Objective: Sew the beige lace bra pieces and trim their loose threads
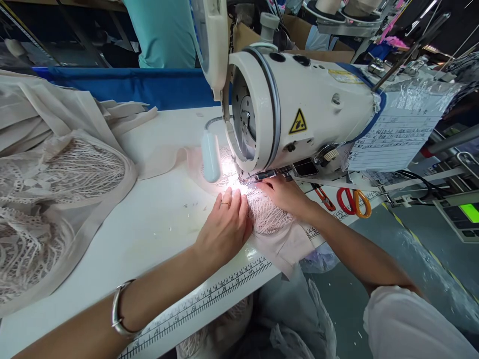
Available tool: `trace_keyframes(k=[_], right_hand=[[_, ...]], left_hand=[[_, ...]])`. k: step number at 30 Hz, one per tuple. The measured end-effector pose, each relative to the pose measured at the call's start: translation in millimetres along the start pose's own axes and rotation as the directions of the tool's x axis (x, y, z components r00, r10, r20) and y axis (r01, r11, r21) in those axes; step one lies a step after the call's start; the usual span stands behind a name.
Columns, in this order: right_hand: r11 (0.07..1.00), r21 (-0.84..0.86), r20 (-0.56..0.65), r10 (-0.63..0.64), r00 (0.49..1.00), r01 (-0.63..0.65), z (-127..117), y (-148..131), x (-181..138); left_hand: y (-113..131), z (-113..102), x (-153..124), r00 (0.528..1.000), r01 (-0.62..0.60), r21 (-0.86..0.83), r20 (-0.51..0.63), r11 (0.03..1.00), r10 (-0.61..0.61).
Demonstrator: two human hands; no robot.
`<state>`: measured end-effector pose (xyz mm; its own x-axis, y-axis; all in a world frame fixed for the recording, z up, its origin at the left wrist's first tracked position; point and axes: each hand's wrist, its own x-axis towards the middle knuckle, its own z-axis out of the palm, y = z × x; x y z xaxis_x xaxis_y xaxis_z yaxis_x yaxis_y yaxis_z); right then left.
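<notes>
A pale pink lace garment piece (271,214) lies under the needle area of a white sewing machine (314,104), its plain band running off left and its near corner hanging over the table edge. My left hand (226,224) rests flat on the lace just left of the needle, fingers stretched out side by side. Close to the presser foot, my right hand (282,197) pinches the lace between thumb and fingers; its fingertips are partly hidden beneath the machine head. Bright light from a small lamp (210,157) washes out the stitching spot.
A heap of beige lace garments (63,184) covers the table's left side. Right of my right hand lie red-and-orange-handled scissors (354,202) and an orange cutter (324,198). A ruler tape (209,299) lines the front edge. Another person's teal clothing (160,35) shows behind.
</notes>
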<state>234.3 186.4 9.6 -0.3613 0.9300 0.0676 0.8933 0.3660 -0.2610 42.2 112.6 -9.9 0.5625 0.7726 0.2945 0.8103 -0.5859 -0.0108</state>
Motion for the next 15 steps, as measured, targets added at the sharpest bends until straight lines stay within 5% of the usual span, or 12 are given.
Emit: trace_keyframes(k=[6, 11, 15], right_hand=[[0.99, -0.027, -0.02, -0.136, 0.991, 0.135, 4.6, 14.6, -4.0], [0.925, 0.025, 0.031, -0.379, 0.925, 0.379, 3.1, 23.6, -6.2], [0.907, 0.007, 0.044, -0.421, 0.906, 0.421, 2.6, 24.2, -6.7]], left_hand=[[-5.4, 6.8, -2.6, 0.991, -0.043, -0.073, -0.129, 0.996, 0.033], [-8.1, 6.6, -1.9, 0.99, -0.06, -0.048, -0.129, 0.997, 0.053], [-11.0, 7.3, -1.5, 0.989, -0.082, -0.037, -0.127, 0.996, 0.077]])
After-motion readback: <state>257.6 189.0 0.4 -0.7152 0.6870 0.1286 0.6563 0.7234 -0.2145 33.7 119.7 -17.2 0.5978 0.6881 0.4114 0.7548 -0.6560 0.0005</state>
